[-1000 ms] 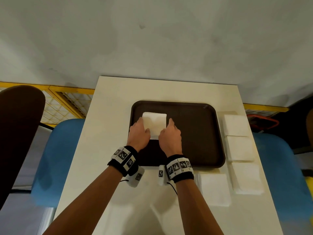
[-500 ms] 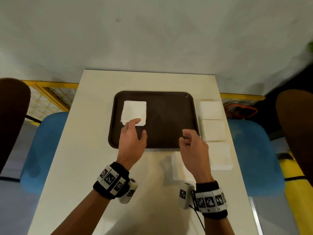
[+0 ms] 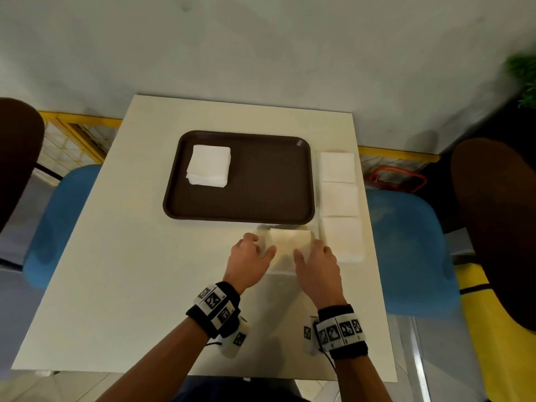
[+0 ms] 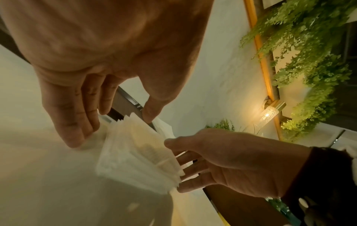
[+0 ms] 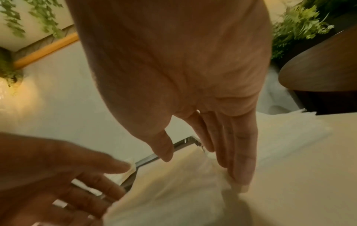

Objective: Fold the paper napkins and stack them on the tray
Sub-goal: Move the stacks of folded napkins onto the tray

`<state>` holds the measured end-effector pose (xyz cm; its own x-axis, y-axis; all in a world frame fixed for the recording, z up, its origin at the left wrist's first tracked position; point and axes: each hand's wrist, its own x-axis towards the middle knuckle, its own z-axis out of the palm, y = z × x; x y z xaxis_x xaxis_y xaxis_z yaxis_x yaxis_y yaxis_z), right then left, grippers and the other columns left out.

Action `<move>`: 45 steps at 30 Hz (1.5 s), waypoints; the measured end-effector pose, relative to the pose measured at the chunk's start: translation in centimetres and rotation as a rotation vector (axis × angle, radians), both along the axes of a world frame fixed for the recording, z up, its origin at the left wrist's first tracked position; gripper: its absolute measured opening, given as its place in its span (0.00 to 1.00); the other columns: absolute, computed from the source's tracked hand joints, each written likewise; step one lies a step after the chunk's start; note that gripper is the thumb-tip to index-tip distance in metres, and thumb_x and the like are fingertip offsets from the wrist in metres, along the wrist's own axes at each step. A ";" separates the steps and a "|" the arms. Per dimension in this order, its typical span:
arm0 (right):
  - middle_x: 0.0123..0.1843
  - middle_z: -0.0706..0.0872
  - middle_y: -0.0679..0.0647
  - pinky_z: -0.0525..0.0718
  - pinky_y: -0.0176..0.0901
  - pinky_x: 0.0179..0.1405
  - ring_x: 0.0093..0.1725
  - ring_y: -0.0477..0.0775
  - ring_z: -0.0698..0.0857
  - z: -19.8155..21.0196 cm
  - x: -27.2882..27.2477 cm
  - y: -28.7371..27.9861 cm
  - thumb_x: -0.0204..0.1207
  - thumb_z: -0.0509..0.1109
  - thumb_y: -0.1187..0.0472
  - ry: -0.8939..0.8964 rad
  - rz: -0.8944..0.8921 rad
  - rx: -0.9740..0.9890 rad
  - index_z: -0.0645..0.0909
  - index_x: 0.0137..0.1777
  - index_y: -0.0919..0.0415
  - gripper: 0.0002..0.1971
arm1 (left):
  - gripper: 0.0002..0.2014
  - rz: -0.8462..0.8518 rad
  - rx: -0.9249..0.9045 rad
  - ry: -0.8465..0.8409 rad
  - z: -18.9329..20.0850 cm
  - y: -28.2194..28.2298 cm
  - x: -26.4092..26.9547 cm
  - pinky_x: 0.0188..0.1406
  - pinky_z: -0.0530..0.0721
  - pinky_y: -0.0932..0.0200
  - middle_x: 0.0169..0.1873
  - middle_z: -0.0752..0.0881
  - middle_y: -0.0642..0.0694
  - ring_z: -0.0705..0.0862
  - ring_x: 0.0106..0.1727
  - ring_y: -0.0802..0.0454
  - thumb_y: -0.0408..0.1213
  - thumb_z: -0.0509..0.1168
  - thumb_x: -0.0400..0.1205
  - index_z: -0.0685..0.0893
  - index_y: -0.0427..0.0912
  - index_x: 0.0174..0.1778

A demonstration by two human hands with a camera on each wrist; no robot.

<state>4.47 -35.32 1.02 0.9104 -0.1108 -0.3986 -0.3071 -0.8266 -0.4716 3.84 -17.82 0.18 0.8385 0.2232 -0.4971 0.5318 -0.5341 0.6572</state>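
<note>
White desk (image 3: pixel 121 256) carries all the things, with a pale wall behind it. Both hands are at one napkin (image 3: pixel 288 242) that lies on the desk just in front of the tray (image 3: pixel 261 204). The left hand (image 3: pixel 249 262) has its grip on the napkin's left edge, fingers below and thumb above, pinching it. The right hand (image 3: pixel 316 265) takes the right edge in the same way, with rather straight fingers. This napkin is lifted and curved; its long axis goes from left to right. One brown tray holds one pile of folded napkins (image 3: pixel 208 165) in its far left corner. Three more napkin piles (image 3: pixel 339 204) lie in one row beside the tray's right edge.
</note>
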 end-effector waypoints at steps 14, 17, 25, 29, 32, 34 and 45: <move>0.69 0.86 0.53 0.83 0.44 0.60 0.67 0.57 0.86 -1.8 -0.1 1.0 0.86 0.77 0.49 -0.013 -0.038 0.363 0.77 0.76 0.57 0.24 | 0.18 0.062 -0.364 0.018 1.2 0.2 0.5 0.61 0.93 0.39 0.54 0.94 0.48 0.93 0.57 0.49 0.41 0.78 0.77 0.90 0.47 0.63; 0.70 0.84 0.49 0.86 0.34 0.55 0.64 0.48 0.86 -0.7 -0.1 1.3 0.87 0.75 0.54 -0.024 -0.068 0.527 0.72 0.77 0.48 0.23 | 0.15 0.020 -0.482 -0.070 3.5 1.2 0.2 0.64 0.92 0.46 0.60 0.91 0.49 0.91 0.61 0.50 0.38 0.72 0.85 0.84 0.51 0.67; 0.63 0.84 0.41 0.88 0.32 0.51 0.60 0.43 0.86 2.8 1.1 5.2 0.92 0.66 0.62 -0.035 -0.024 0.721 0.67 0.77 0.51 0.18 | 0.22 -0.006 -0.512 -0.194 6.6 4.3 -0.1 0.55 0.88 0.62 0.59 0.79 0.46 0.84 0.59 0.54 0.35 0.63 0.93 0.59 0.46 0.77; 0.61 0.86 0.53 0.85 0.41 0.52 0.60 0.52 0.87 3.7 2.5 7.3 0.91 0.66 0.59 0.009 -0.058 0.762 0.73 0.71 0.57 0.12 | 0.58 -0.167 -0.237 -0.375 7.1 7.9 1.0 0.72 0.84 0.54 0.74 0.69 0.50 0.77 0.74 0.53 0.52 0.83 0.77 0.44 0.59 0.90; 0.63 0.86 0.52 0.85 0.42 0.52 0.62 0.51 0.87 4.6 3.8 9.2 0.88 0.68 0.59 0.048 -0.085 0.814 0.75 0.72 0.54 0.15 | 0.74 -0.404 -0.028 -0.402 7.6 10.7 2.2 0.83 0.75 0.39 0.86 0.51 0.58 0.61 0.87 0.45 0.63 0.89 0.58 0.43 0.62 0.92; 0.64 0.86 0.51 0.87 0.44 0.54 0.63 0.51 0.87 5.2 4.7 10.7 0.87 0.69 0.60 0.063 -0.074 0.840 0.75 0.73 0.52 0.16 | 0.79 -0.568 0.165 -0.385 7.9 12.3 3.4 0.86 0.67 0.29 0.90 0.48 0.56 0.53 0.91 0.41 0.68 0.88 0.54 0.41 0.62 0.92; 0.70 0.84 0.48 0.91 0.50 0.64 0.68 0.50 0.86 5.4 10.5 18.0 0.84 0.78 0.56 0.047 -0.036 0.893 0.71 0.81 0.50 0.29 | 0.59 -0.687 0.479 -0.444 7.9 19.1 10.8 0.59 0.91 0.39 0.72 0.69 0.47 0.74 0.68 0.42 0.53 0.89 0.58 0.63 0.47 0.82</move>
<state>14.96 -17.32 6.47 0.8929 0.2303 -0.3868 -0.3611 -0.1466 -0.9209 14.66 1.27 8.05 0.9527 -0.2919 -0.0846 -0.2452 -0.9027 0.3535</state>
